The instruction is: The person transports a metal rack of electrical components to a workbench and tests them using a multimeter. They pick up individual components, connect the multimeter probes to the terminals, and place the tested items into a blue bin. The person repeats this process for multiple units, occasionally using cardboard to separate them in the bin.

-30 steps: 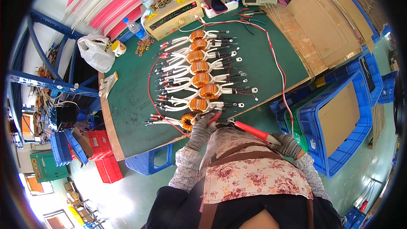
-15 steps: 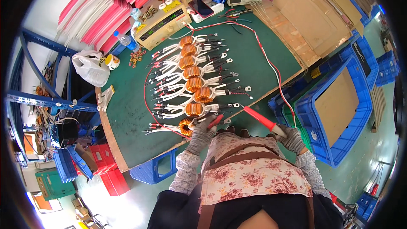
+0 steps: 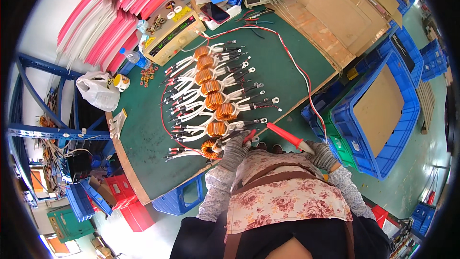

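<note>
Copper-wound toroid coils with white-sleeved leads lie in a row on the green tabletop. My right hand, in a grey knit glove, is closed around a red test probe. The probe's tip is at a ring terminal of the second-nearest coil; whether they touch is too small to tell. My gloved left hand is closed beside the nearest coil, on a red-ended test lead. Its fingers partly hide that coil's right-hand leads.
A bench meter with a lit display stands at the back, its red and white wires looping round the coils. Blue crates stand at the right. A water bottle, white bag and pliers lie around the table's edges.
The probe in my right hand has moved slightly left, closer to the ring terminal. The meter's display reads differently. The whole view has shifted a little.
</note>
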Available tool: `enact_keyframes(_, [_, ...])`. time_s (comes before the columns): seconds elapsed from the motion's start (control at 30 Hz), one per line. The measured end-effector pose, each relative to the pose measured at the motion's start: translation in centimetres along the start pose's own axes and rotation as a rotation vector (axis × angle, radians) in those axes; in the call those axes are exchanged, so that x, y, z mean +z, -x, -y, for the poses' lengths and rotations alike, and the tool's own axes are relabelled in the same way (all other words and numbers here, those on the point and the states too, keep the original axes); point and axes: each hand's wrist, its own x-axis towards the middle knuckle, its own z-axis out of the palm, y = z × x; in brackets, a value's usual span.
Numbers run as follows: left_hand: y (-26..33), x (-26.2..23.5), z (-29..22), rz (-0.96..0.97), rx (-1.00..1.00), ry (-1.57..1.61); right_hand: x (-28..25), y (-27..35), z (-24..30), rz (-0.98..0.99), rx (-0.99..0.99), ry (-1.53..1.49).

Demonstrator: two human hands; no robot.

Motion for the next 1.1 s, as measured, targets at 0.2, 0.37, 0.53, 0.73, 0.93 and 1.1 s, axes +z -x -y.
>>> enact_keyframes(0.2, [-0.6, -0.7, -1.3, 0.057, -0.025, -0.076, 0.0, -0.2, 0.0, 0.031, 0.032, -0.026])
enact_keyframes(0.37, [-0.9, -0.6, -0.9, 0.054, -0.011, -0.091, -0.1, -0.4, 0.0, 0.065, 0.060, -0.017])
enact_keyframes(0.53, [-1.1, -0.5, -0.6, 0.044, 0.047, -0.052, 0.1, -0.4, -0.1, 0.043, 0.064, -0.032])
enact_keyframes(0.73, [-1.5, -0.9, -0.9, 0.059, 0.043, -0.065, -0.4, -0.6, 0.7, 0.051, 0.104, -0.031])
enact_keyframes(0.93, [-1.7, -0.9, -1.0, 0.061, 0.048, -0.097, -0.2, -0.6, 0.2, 0.042, 0.083, -0.033])
enact_keyframes(1.1, [-1.9, -0.7, -0.8, 0.059, 0.079, -0.129, -0.6, -0.6, 0.5, 0.070, 0.115, -0.009])
